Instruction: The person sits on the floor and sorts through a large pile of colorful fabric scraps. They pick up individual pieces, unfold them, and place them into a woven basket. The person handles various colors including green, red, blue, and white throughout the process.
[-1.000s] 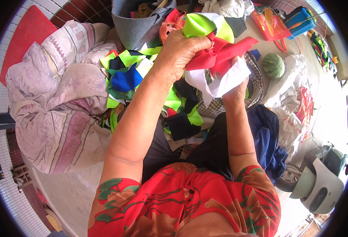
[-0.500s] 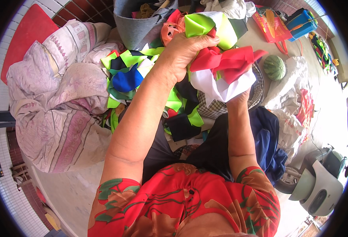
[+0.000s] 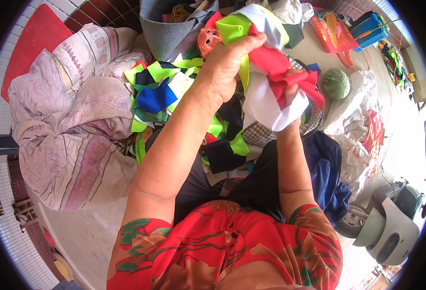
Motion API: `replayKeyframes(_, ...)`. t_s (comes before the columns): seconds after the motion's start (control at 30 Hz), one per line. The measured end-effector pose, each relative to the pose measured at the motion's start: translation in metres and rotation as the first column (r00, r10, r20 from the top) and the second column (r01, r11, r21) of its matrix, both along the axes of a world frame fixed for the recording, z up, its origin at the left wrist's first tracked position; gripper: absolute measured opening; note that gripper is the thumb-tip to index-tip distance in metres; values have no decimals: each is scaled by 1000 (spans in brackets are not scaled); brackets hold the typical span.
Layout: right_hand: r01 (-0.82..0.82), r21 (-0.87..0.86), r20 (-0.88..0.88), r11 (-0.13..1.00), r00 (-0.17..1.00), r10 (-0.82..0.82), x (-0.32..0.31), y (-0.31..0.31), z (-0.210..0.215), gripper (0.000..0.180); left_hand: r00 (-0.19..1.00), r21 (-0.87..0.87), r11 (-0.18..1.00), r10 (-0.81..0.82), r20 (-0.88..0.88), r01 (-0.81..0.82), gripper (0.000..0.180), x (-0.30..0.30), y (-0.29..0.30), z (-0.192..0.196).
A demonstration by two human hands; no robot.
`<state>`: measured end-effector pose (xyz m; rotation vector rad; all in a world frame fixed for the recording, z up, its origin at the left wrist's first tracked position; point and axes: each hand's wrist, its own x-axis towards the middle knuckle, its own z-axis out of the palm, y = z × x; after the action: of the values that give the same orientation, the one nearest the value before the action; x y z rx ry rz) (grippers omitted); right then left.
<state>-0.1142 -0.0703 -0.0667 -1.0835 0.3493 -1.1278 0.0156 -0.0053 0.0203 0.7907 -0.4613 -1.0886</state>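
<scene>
My left hand (image 3: pixel 224 66) is closed, its thumb pressing on a bunch of cloth scraps: a lime green piece (image 3: pixel 232 29), a white piece (image 3: pixel 265 23) and some red. Red cloth (image 3: pixel 270 63) stretches across the space between my hands. Lower to the right, my right hand (image 3: pixel 291 94) grips red and white cloth scraps, partly covered by the white piece (image 3: pixel 264 101). Below them lies a heap of scraps, with a blue piece (image 3: pixel 156 98) and a black piece (image 3: pixel 224 157) showing. A checked cloth (image 3: pixel 259 133) sits under my right hand.
A bundled patterned blanket (image 3: pixel 92 104) lies at the left, near a red board (image 3: pixel 34 46). Behind the heap stands a grey container (image 3: pixel 162 36). To the right are a watermelon (image 3: pixel 336 83), white plastic sacks (image 3: pixel 353 113), a red bag (image 3: pixel 330 35) and a grey vehicle (image 3: pixel 394 234).
The held cloth has shifted and spread out. My right hand's thumb now shows over the red cloth, and the white piece hangs further right. My left hand has moved slightly left and down.
</scene>
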Motion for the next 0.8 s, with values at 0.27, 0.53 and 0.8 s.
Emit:
replayKeyframes(0.27,-199,112,313,973,937,156,-6,-18,5,53,996,53,995,80,43,-83,24,10,-2,-5)
replayKeyframes(0.53,-157,118,235,981,964,126,7,-12,-4,74,748,218,976,-141,649,-4,22,-10,-3,-18)
replayKeyframes(0.8,-393,374,210,840,918,336,0,-18,-48,75,231,64,960,1,973,-274,20,-26,-5,-30)
